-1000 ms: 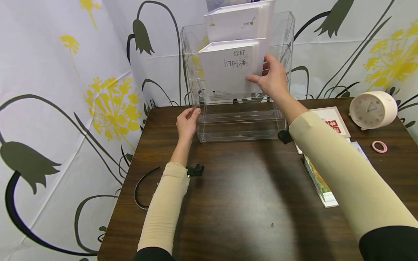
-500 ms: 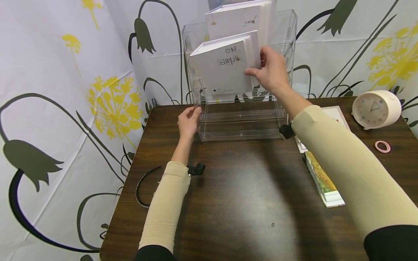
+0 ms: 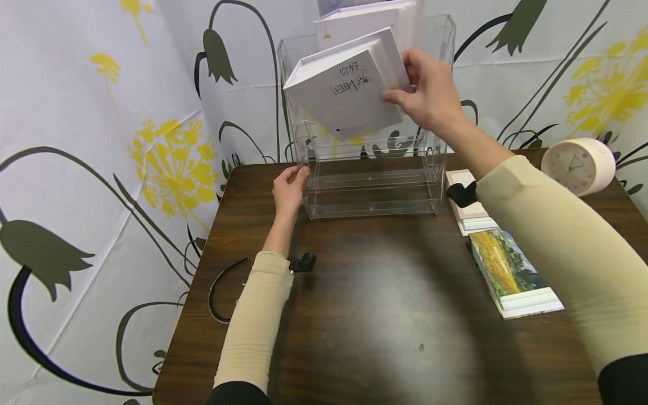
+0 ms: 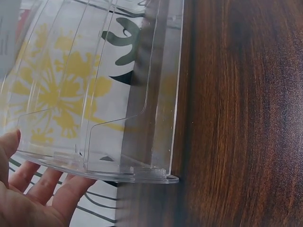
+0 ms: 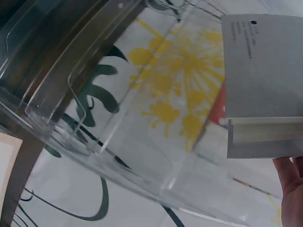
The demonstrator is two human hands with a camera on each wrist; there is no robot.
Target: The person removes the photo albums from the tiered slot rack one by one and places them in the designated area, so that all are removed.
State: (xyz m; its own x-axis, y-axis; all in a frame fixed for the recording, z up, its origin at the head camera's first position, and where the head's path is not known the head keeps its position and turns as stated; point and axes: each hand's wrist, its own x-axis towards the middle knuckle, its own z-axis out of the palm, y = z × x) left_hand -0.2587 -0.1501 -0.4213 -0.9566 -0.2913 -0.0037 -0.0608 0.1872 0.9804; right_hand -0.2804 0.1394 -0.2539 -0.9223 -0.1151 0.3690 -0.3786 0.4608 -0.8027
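Note:
My right hand (image 3: 430, 95) pinches a thick white hardcover book (image 3: 349, 90) by its right edge, thumb in front and fingers behind. The book tilts, its left side lower, in front of the upper part of a clear acrylic desk rack (image 3: 374, 210). In the right wrist view the book (image 5: 265, 66) fills the upper right, with fingertips at its edge. My left hand (image 3: 289, 190) pinches the rack's left side panel; its fingers wrap the panel's edge in the left wrist view. Another white book (image 3: 367, 23) stands in the rack's back tier, partly covered by the held one.
On the right lie a book with a landscape painting cover (image 3: 506, 264), a pale book (image 3: 468, 211) partly under the arm, and a round cream alarm clock (image 3: 577, 167). A thin black cord (image 3: 215, 292) curves beside the left forearm. A patterned curtain (image 3: 172, 169) hangs behind the table.
My right hand has raised the white book up out of the front tier and tilted it. The right sleeve has shifted, uncovering more of the landscape book. The left hand stays put.

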